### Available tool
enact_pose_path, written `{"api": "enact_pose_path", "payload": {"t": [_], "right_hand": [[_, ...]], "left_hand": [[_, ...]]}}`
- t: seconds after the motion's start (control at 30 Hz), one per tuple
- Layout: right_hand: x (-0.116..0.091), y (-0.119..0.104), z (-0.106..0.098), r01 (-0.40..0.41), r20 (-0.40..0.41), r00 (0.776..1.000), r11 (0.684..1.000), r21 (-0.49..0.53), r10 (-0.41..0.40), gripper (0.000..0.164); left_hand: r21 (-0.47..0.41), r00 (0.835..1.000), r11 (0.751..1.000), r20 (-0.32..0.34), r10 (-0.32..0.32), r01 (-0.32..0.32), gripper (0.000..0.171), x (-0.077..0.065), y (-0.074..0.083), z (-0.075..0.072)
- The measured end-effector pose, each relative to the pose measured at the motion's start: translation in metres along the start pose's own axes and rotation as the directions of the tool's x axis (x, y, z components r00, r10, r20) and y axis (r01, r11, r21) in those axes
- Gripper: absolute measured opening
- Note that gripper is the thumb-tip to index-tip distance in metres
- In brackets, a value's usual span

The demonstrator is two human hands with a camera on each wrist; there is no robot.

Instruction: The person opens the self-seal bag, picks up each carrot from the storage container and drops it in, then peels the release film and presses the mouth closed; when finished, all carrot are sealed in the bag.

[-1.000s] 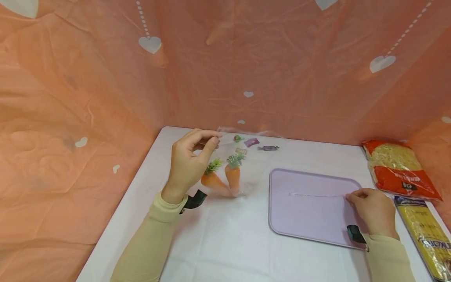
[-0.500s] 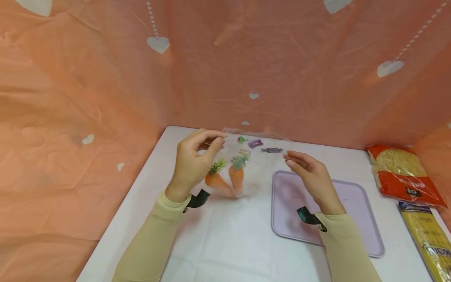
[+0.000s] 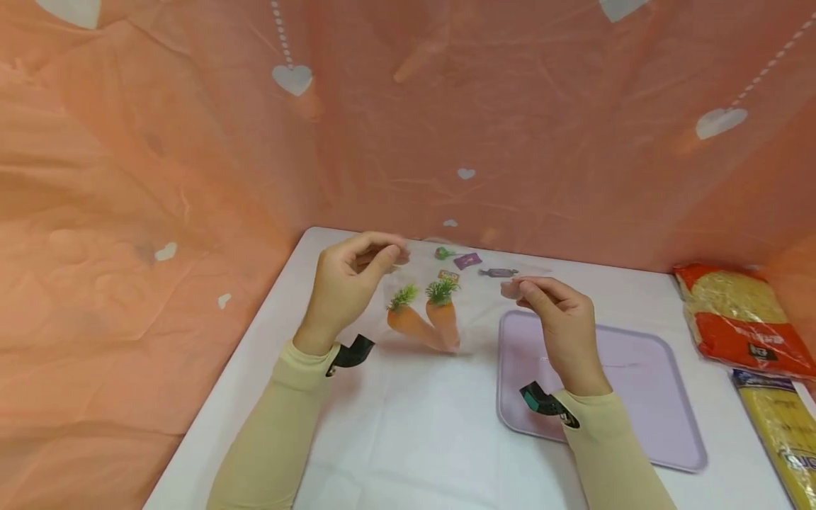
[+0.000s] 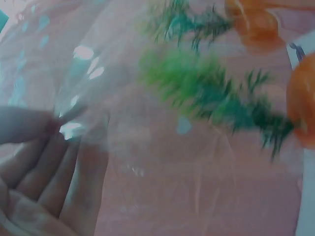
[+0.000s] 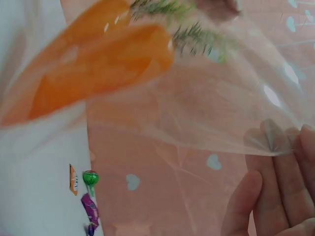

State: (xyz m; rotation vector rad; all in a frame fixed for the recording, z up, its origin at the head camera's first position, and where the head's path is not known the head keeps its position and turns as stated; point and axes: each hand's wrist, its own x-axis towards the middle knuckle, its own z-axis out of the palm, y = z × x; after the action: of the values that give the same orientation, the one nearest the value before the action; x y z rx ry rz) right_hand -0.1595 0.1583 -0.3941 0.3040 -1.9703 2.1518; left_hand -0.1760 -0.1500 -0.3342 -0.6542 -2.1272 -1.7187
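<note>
A clear plastic bag (image 3: 416,280) hangs between my hands above the table, with two orange carrots (image 3: 408,324) with green tops inside it. My left hand (image 3: 347,283) pinches its upper left edge between thumb and fingers, as the left wrist view also shows. At its right edge my right hand (image 3: 561,322) pinches the film; in the right wrist view the fingertips (image 5: 271,140) show through the plastic. A green lollipop (image 5: 91,177), a purple wrapped candy (image 3: 468,261), a dark wrapped candy (image 3: 499,273) and a small orange packet (image 5: 74,179) lie behind the bag.
A lilac tray (image 3: 663,425) sits under my right forearm, with a thin clear strip (image 3: 621,366) on it. Farther right lie a red noodle packet (image 3: 742,319) and a yellow pasta packet (image 3: 778,425). Orange curtains (image 3: 529,142) with white hearts border the table (image 3: 408,439).
My right hand let go of the thin strip at the tray, moved left and up, and took hold of the bag's right edge. My left hand kept its grip. The bag has spread wider.
</note>
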Motion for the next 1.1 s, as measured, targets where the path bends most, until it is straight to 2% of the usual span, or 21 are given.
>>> {"api": "enact_pose_path", "payload": {"t": [0.13,0.3,0.47,0.67,0.73,0.93,1.1], "right_hand": [[-0.002,-0.005,0.004,0.004,-0.018,1.0,1.0,-0.005,-0.005,0.031],[-0.004,-0.009,0.008,0.053,-0.049,0.997,0.998,-0.042,-0.055,0.027],[-0.005,-0.014,0.008,0.088,-0.065,0.994,0.996,-0.027,-0.09,0.025],[-0.004,-0.016,0.004,0.083,-0.073,0.994,0.995,-0.059,-0.087,0.026],[-0.004,-0.016,0.003,0.082,-0.073,0.993,0.994,-0.075,-0.088,0.026],[-0.004,-0.018,0.003,0.054,-0.053,0.997,0.997,-0.058,-0.058,0.027],[-0.004,-0.018,0.003,-0.001,-0.074,0.997,0.994,-0.108,-0.007,0.029]], "left_hand": [[-0.065,0.995,0.996,0.08,-0.057,0.062,0.015,0.003,-0.012,-0.011],[-0.098,0.989,0.993,0.139,-0.058,0.072,0.017,0.006,-0.023,-0.017],[-0.119,0.978,0.988,0.195,-0.075,0.099,0.024,0.006,-0.023,-0.017],[-0.043,0.979,0.993,0.177,-0.101,0.11,0.02,0.007,-0.004,-0.015],[-0.023,0.981,0.995,0.166,-0.096,0.101,0.019,0.007,-0.002,-0.015],[-0.014,0.983,0.993,0.143,-0.116,0.119,0.019,0.007,-0.012,-0.016],[-0.004,0.98,0.993,0.158,-0.118,0.12,0.02,0.008,-0.027,-0.017]]}}
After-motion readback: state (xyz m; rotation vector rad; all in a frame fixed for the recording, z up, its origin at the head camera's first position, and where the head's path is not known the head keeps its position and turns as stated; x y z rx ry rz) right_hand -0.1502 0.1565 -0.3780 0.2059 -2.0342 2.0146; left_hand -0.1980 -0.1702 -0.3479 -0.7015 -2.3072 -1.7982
